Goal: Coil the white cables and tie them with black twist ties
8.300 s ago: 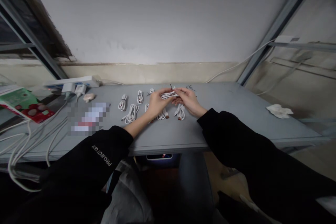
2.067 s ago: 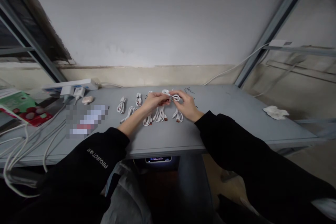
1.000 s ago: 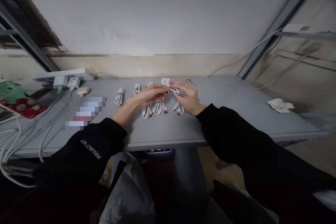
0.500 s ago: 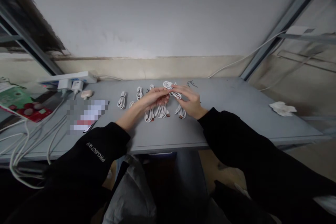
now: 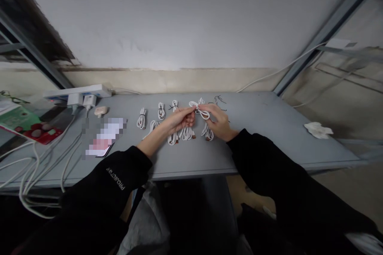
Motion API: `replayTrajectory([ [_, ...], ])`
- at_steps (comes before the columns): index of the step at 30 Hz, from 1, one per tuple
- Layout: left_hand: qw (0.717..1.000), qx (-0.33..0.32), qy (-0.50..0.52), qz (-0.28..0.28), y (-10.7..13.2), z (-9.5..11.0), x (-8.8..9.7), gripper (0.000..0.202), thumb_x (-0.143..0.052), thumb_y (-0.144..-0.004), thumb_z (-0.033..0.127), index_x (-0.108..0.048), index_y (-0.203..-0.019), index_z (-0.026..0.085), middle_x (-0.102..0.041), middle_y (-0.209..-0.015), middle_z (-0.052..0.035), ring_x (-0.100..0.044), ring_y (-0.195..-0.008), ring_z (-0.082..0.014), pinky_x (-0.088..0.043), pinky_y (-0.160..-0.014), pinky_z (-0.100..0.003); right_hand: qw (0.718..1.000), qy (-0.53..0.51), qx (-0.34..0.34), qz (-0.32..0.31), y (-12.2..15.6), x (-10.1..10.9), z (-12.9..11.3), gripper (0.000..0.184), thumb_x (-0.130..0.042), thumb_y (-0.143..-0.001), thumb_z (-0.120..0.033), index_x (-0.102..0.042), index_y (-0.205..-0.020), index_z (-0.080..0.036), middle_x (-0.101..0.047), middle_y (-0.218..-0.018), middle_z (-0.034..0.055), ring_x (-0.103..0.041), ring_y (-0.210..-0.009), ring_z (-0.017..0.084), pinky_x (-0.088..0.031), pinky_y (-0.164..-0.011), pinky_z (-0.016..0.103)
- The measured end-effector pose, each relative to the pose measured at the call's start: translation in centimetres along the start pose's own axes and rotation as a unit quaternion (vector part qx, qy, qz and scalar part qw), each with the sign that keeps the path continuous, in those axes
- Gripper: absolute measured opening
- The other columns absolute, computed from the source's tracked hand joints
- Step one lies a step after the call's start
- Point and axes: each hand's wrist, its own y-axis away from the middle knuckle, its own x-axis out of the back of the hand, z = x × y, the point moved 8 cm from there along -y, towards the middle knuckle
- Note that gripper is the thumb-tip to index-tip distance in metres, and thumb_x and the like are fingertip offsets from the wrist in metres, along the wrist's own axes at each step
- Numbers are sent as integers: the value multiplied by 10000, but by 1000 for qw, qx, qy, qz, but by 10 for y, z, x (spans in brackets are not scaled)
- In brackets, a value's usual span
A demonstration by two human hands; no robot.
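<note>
Above the desk, a coiled white cable (image 5: 204, 114) is held between both hands. My left hand (image 5: 180, 120) pinches the coil near its middle, where a bit of dark tie shows at the fingertips. From the other side, my right hand (image 5: 220, 122) is closed on it with thumb and fingers. More coiled cables lie around and below the hands: a tied bundle (image 5: 141, 118) at the left, another tied bundle (image 5: 161, 110) behind it, and loose coils with brownish plug ends, such as the coil (image 5: 207, 131) by my right hand. My left hand partly covers several of them.
Thin black ties (image 5: 220, 99) lie behind my right hand. To the left are a phone (image 5: 104, 137), a charger plug (image 5: 101, 110), a power strip (image 5: 101, 90), a green and red package (image 5: 26, 123) and trailing cords. A crumpled tissue (image 5: 318, 130) sits far right on the grey desk (image 5: 269, 119).
The held coil has turned a little and shows more of its right loop. Both hands stay on it, their fingers slightly shifted. The whole view has tilted, so the desk sits slightly lower.
</note>
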Motion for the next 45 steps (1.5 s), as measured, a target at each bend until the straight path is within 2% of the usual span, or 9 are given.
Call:
replayTrajectory([
  [12, 990, -90, -87, -68, 11, 17, -7, 306, -656, -844, 340, -512, -635, 170, -415, -525, 51, -408, -408, -48, -206, -389, -203, 997, -20, -50, 47, 3, 7, 2, 213, -546, -920, -237, -643, -1108, -257, -719, -1051, 46, -678, -968, 197, -559, -872, 396],
  [17, 995, -52, -29, -79, 15, 14, -16, 253, -600, -886, 260, -540, -661, 163, -381, -485, 63, -312, -358, -35, -217, -360, -183, 995, -26, -64, 67, 0, 11, 2, 186, -565, -915, -312, -665, -1060, -252, -731, -990, 47, -692, -918, 200, -571, -840, 385],
  [24, 997, -11, 71, -42, 14, 11, -29, 317, -480, -930, 115, -503, -615, 139, -345, -487, 65, -248, -372, -16, -208, -350, -137, 998, -32, -39, 38, 0, 7, 1, 338, -497, -939, -383, -622, -1205, -217, -700, -1119, 98, -682, -992, 224, -574, -864, 395],
  [28, 998, -50, 45, -22, 10, 13, -23, 329, -466, -942, 147, -468, -613, 153, -325, -473, 76, -244, -354, -22, -178, -354, -156, 989, -97, -104, 43, 3, 1, 15, 394, -515, -941, -367, -543, -1304, -216, -706, -861, 45, -671, -715, 164, -593, -693, 336],
  [33, 985, -155, -69, 4, 7, 19, -16, 343, -549, -920, 265, -444, -610, 166, -325, -473, 85, -284, -365, -29, -190, -401, -192, 965, -175, -195, 9, 5, -11, 27, 525, -501, -944, -426, -409, -1431, -252, -572, -582, -56, -495, -425, 121, -518, -439, 276],
  [37, 955, -232, -183, 27, 11, 27, -14, 343, -576, -902, 354, -434, -639, 186, -344, -476, 82, -306, -400, -49, -218, -441, -219, 944, -226, -238, -36, 4, -18, 29, 454, -475, -944, -485, -547, -1329, -257, -565, -565, -46, -508, -416, 128, -542, -435, 311],
  [40, 915, -275, -291, 59, 15, 33, -13, 327, -512, -929, 348, -417, -656, 196, -347, -493, 74, -331, -444, -72, -254, -477, -231, 902, -305, -298, -65, 5, -25, 35, 454, -548, -907, -480, -577, -1279, -222, -580, -554, -45, -511, -389, 120, -497, -388, 278],
  [42, 862, -317, -386, 85, 20, 39, -14, 305, -475, -941, 313, -422, -666, 193, -384, -530, 61, -366, -493, -86, -284, -516, -235, 856, -373, -349, -82, 7, -29, 38, 489, -602, -881, -430, -539, -1306, -198, -588, -560, -50, -485, -365, 99, -433, -355, 229],
  [45, 754, -367, -534, 108, 28, 43, -22, 237, -428, -954, 254, -481, -735, 179, -497, -614, 29, -442, -567, -106, -331, -574, -241, 777, -463, -413, -106, 9, -35, 38, 471, -610, -870, -301, -517, -1313, -172, -567, -546, -59, -421, -340, 66, -344, -331, 178],
])
